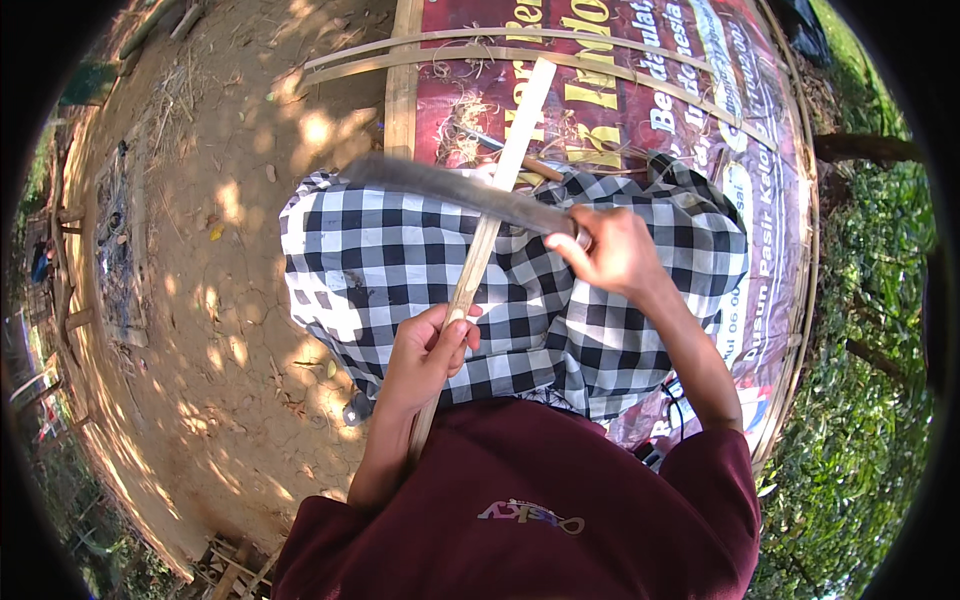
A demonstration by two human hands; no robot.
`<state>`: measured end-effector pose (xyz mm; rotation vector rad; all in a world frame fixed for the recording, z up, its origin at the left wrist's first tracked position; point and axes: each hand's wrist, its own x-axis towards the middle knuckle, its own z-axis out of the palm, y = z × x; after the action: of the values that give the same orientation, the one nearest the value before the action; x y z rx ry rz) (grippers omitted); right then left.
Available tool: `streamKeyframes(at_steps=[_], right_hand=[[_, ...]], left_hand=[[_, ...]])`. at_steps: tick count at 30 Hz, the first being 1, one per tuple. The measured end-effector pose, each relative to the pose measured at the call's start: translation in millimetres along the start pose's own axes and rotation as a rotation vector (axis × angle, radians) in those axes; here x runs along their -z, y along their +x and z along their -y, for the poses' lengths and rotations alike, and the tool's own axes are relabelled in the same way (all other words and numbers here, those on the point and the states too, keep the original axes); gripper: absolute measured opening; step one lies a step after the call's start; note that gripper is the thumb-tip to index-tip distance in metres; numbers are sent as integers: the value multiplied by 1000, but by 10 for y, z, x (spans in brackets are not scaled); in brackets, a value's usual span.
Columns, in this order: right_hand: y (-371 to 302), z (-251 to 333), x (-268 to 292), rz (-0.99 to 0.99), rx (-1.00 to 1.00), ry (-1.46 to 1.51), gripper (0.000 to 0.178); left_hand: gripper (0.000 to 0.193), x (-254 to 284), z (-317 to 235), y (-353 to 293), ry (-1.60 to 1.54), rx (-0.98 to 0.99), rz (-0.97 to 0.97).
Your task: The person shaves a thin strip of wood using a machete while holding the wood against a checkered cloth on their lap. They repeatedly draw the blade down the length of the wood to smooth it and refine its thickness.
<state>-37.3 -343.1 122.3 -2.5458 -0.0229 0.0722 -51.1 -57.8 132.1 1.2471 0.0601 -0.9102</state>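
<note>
A pale bamboo strip (475,262) slants from beside my body up and away over my lap. My left hand (428,350) is closed around its lower part, thumb laid along it. In my right hand (615,248) is the handle of a machete (440,188), its broad dark blade pointing left and crossing over the strip. The blade is slightly blurred; whether its edge touches the strip I cannot tell. A black-and-white checked cloth (400,260) covers my legs beneath both.
Two long thin bamboo strips (480,52) lie across a dark red printed banner (455,100) ahead. Curly shavings (465,125) and another tool with a wooden handle (540,168) rest near my knees. Bare brown ground (220,250) spreads left; green plants (860,400) grow right.
</note>
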Motion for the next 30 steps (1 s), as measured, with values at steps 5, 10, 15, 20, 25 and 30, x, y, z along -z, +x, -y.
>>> streamKeyframes(at_steps=[5,10,15,20,25,30], right_hand=[[117,-212,43,-117,-58,-70,57],[61,-16,48,5,-75,80,55],[65,-39,42,-17,73,-119,56],[318,-250,159,-156,-228,17,57],[10,65,-1,19,129,-119,46],[333,-258,96,-159,-296,9,46]], left_hand=[[22,13,-29,-86,15,49,-49],[22,-18,-20,-63,9,33,-41],[22,2,-72,-132,43,32,-71],[20,7,-12,-123,53,49,-80],[20,-33,-100,-111,31,17,-48],[21,-6,-123,-220,-28,99,-106]])
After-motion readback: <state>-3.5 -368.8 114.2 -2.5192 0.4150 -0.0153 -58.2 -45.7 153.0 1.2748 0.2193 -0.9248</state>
